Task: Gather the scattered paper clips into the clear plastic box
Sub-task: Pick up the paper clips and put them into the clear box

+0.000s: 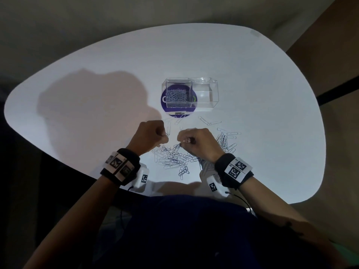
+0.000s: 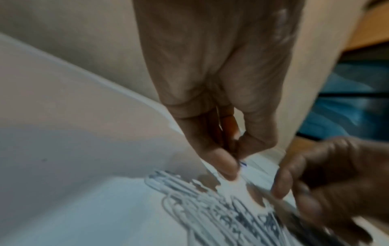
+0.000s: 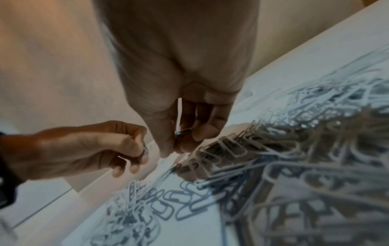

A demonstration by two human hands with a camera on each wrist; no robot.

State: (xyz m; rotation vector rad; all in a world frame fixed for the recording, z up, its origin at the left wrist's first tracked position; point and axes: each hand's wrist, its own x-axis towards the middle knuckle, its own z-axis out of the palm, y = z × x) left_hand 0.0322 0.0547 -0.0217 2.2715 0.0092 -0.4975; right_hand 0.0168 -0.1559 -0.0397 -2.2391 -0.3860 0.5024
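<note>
A clear plastic box (image 1: 165, 90) stands mid-table with a heap of silver paper clips inside. Its empty clear half (image 1: 206, 94) sits beside it on the right. Loose paper clips (image 1: 172, 158) lie scattered on the white table, in front of the box. Just above them my left hand (image 1: 165, 135) pinches a paper clip in curled fingers, which the right wrist view shows too (image 3: 145, 151). Close to its right, my right hand (image 1: 184, 141) pinches a clip (image 3: 182, 132) between thumb and fingers. In the left wrist view my left fingers (image 2: 223, 166) are closed together over the blurred clips (image 2: 210, 208).
A round purple mat (image 1: 165, 109) lies under the box. More clips (image 1: 226, 141) are piled to the right of my right hand, and a few singles (image 1: 206, 121) lie nearer the box. The white table (image 1: 97, 113) ends just before my lap.
</note>
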